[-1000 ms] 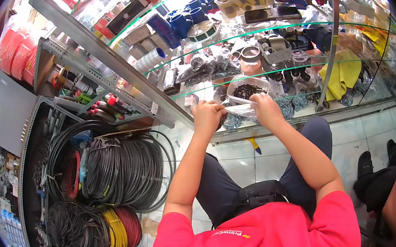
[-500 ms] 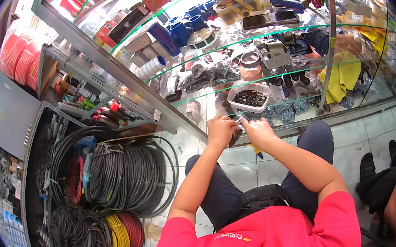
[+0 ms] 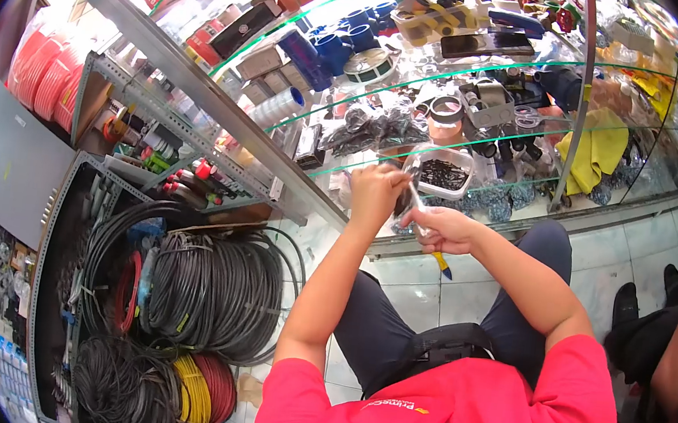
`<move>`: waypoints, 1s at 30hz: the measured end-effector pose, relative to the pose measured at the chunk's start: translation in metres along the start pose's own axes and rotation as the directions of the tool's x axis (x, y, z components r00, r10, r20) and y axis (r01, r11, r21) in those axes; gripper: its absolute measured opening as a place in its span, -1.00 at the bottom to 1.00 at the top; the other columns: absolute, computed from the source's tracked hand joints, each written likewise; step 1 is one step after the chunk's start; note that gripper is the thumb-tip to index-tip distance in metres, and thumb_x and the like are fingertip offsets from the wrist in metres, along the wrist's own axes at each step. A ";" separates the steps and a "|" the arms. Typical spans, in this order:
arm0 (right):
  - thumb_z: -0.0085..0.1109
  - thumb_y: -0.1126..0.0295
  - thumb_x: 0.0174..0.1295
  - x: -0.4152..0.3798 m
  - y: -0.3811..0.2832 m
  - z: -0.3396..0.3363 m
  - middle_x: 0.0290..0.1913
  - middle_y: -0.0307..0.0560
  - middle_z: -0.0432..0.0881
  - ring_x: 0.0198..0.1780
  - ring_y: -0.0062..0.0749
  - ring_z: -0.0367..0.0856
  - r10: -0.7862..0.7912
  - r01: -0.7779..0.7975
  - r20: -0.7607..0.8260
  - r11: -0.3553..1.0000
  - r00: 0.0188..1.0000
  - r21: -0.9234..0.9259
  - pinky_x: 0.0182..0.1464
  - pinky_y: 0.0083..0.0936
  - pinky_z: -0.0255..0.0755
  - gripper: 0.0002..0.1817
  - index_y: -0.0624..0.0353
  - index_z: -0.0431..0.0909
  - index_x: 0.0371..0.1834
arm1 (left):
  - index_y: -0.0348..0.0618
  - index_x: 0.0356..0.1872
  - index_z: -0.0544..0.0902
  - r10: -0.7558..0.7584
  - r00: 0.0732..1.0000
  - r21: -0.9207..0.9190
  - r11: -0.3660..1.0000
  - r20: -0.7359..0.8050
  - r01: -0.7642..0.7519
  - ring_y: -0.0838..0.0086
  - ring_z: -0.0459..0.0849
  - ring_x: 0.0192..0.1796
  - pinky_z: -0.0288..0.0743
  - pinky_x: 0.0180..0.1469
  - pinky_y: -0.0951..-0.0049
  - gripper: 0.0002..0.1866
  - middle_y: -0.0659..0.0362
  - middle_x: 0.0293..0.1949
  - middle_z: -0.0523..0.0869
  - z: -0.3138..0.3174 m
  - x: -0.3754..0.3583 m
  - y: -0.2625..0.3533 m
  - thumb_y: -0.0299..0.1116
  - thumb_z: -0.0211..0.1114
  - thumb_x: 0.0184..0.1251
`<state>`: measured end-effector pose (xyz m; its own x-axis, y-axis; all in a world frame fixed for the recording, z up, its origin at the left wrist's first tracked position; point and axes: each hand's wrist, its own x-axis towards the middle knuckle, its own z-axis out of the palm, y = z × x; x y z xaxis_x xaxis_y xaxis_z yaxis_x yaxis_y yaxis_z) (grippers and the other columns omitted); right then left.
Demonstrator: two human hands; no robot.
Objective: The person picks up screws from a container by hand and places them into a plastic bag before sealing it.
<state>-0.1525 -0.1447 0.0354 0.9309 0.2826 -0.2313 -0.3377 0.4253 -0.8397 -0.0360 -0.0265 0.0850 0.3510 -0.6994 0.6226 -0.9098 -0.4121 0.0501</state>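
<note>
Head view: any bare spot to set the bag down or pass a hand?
Bare room is the tiled floor, between the showcase base and the person's knee. The glass shelves are packed around the clear tub. Cable coils fill the rack. Both hands, left hand and right hand, pinch a small clear bag.

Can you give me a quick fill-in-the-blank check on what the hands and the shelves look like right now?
Both hands grip a small clear ____ of dark parts.
The left hand is ____ than the right hand in the picture.
The container of dark parts rests on a ____ shelf.

Missing words: bag; higher; glass
</note>
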 end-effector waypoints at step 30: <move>0.20 0.39 -0.15 -0.106 -0.080 0.079 -0.30 -0.16 0.58 -0.21 -0.35 0.54 -0.247 0.785 0.794 -0.160 0.555 -0.598 -0.09 -0.46 0.35 -0.82 0.11 0.56 -0.42 | 0.01 -0.49 0.69 0.734 0.665 -0.957 0.079 -0.134 -0.280 0.39 0.50 -0.19 0.30 -0.16 0.40 -0.88 0.38 -0.36 0.64 -0.154 -0.004 0.124 -0.37 0.18 0.12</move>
<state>-0.2356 -0.1404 0.1660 0.4897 0.7350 0.4690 0.8680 -0.3606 -0.3413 -0.1844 0.0153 0.2087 -0.4643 -0.6895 0.5560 -0.3816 0.7222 0.5769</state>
